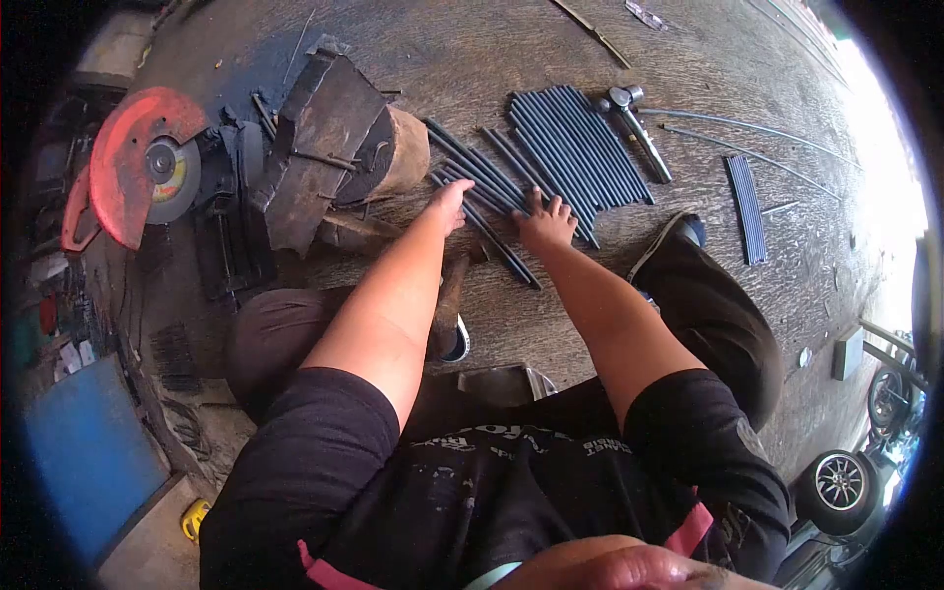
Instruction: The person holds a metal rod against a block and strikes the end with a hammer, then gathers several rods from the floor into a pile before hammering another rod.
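Note:
Several dark metal rods (472, 162) lie side by side on the floor in front of me, slightly fanned out. My left hand (450, 205) rests at the near left side of these rods, fingers partly extended against them. On the rods' lower right part lies my right hand (547, 222), its fingers spread and touching them. Beyond it, a neat row of similar rods (580, 147) lies flat. A hammer (639, 133) is at the right end of that row. Neither hand appears to be gripped around a rod.
A cut-off saw with a red guard (118, 167) stands at the left. Near my left hand is a heavy metal block on a wooden stump (401, 157). A small rod bundle (745, 208) and long thin rods (747, 125) lie right. A wheel (841, 482) is at lower right.

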{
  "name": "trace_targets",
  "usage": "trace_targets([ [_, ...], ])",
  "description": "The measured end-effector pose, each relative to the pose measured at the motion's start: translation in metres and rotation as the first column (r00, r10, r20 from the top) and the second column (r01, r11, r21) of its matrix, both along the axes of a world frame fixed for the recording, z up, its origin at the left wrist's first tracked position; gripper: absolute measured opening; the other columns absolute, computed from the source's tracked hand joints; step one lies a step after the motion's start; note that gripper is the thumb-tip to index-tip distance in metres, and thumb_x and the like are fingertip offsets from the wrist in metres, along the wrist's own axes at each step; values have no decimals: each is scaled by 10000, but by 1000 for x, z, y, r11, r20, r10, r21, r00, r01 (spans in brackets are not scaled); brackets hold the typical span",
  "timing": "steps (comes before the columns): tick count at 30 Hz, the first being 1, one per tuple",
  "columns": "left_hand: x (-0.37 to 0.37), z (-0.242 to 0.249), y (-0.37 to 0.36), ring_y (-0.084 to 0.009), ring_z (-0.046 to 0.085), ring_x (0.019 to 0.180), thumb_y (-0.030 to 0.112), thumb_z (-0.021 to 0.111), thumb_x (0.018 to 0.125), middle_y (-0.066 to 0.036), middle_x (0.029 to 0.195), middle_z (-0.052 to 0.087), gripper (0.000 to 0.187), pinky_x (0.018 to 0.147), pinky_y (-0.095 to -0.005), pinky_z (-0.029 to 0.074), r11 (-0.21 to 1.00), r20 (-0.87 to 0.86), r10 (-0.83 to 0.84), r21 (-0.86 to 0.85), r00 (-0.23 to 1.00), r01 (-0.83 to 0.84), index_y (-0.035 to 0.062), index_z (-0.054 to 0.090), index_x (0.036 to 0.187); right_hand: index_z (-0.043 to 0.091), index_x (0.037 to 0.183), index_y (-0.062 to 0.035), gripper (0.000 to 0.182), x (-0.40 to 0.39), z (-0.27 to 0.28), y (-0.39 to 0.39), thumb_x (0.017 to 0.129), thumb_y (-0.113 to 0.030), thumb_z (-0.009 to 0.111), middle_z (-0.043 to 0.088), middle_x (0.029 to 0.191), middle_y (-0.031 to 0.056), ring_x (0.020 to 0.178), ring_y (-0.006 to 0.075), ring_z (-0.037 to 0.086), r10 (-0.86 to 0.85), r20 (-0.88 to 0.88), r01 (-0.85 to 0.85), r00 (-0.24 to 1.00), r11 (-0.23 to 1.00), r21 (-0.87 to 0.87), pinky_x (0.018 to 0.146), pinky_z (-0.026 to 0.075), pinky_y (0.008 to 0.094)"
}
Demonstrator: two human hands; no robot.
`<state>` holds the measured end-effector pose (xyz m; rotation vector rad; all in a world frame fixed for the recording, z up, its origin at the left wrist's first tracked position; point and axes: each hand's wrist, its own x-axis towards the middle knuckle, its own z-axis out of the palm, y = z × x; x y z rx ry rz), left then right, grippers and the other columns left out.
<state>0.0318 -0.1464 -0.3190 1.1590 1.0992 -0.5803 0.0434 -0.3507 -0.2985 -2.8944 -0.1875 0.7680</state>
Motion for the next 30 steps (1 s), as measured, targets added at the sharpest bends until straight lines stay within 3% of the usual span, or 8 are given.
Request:
trace_targets([
  [5, 1, -1, 1, -412, 306, 1323, 458, 638, 775, -294, 1451, 256, 907, 1070, -499, 281, 1000, 1, -24, -18, 1000, 24, 9, 219, 1442, 270, 1459, -254, 723, 11, -7, 3, 861, -620, 448, 308, 1438, 173, 1294, 354, 310, -57, 64, 56, 996, 998, 25, 1020, 267, 503],
  [7, 2, 11, -3, -416, 297, 1328, 462, 631, 781, -295, 1456, 247, 907, 1078, -495, 269, 1000, -4, -3, 5, 1000, 3, 5, 212, 1443, 301, 1449, -282, 684, 3, -1, 0, 863, -591, 468, 354, 1369, 157, 1250, 340, 350, 241, 148, -247, 959, 969, 26, 989, 307, 509],
  [15, 1, 15, -1, -381, 299, 1334, 507, 631, 761, -302, 1449, 246, 990, 1095, -463, 252, 999, -1, -50, -15, 999, 50, -32, 157, 1443, 321, 1437, -204, 730, 5, 10, 11, 859, -631, 446, 362, 1391, 156, 1257, 328, 367, 18, 44, -16, 999, 999, -37, 1001, 306, 491],
  [20, 1, 19, -3, -374, 317, 1322, 509, 631, 763, -301, 1429, 281, 975, 1086, -459, 270, 997, 8, -72, 8, 997, 72, -34, 178, 1434, 372, 1394, -191, 687, 3, -4, 5, 866, -624, 443, 375, 1380, 158, 1253, 322, 371, 114, 242, -104, 964, 993, -57, 984, 328, 481],
  [22, 0, 15, -2, -375, 320, 1320, 507, 635, 760, -305, 1427, 281, 983, 1088, -454, 270, 999, 21, -47, 17, 999, 46, -42, 174, 1432, 364, 1393, -195, 675, -5, 1, 6, 871, -615, 442, 388, 1359, 154, 1241, 317, 378, 296, 202, -298, 934, 954, -17, 975, 332, 483],
  [24, 1, 13, -4, -386, 327, 1312, 472, 630, 777, -285, 1436, 282, 891, 1071, -470, 287, 999, 2, -24, 24, 1000, 24, 17, 231, 1431, 346, 1401, -205, 666, -9, 3, 8, 875, -601, 449, 392, 1347, 152, 1238, 314, 377, 281, 133, -280, 950, 960, -26, 972, 331, 485],
  [26, 2, 14, -3, -397, 333, 1304, 436, 626, 794, -265, 1446, 284, 804, 1055, -486, 305, 999, -11, -2, 32, 1000, 2, 76, 289, 1429, 317, 1424, -225, 671, -6, 2, 10, 880, -596, 445, 375, 1366, 149, 1248, 310, 365, 96, 73, -93, 993, 995, -44, 976, 325, 482],
  [30, 2, 16, -3, -386, 328, 1305, 451, 612, 796, -238, 1445, 308, 775, 1065, -484, 282, 1000, -12, -12, 11, 1000, 12, 79, 320, 1411, 261, 1461, -252, 701, -2, 7, 21, 882, -619, 414, 350, 1402, 145, 1257, 314, 356, 211, 161, -211, 964, 977, -22, 984, 312, 488],
])
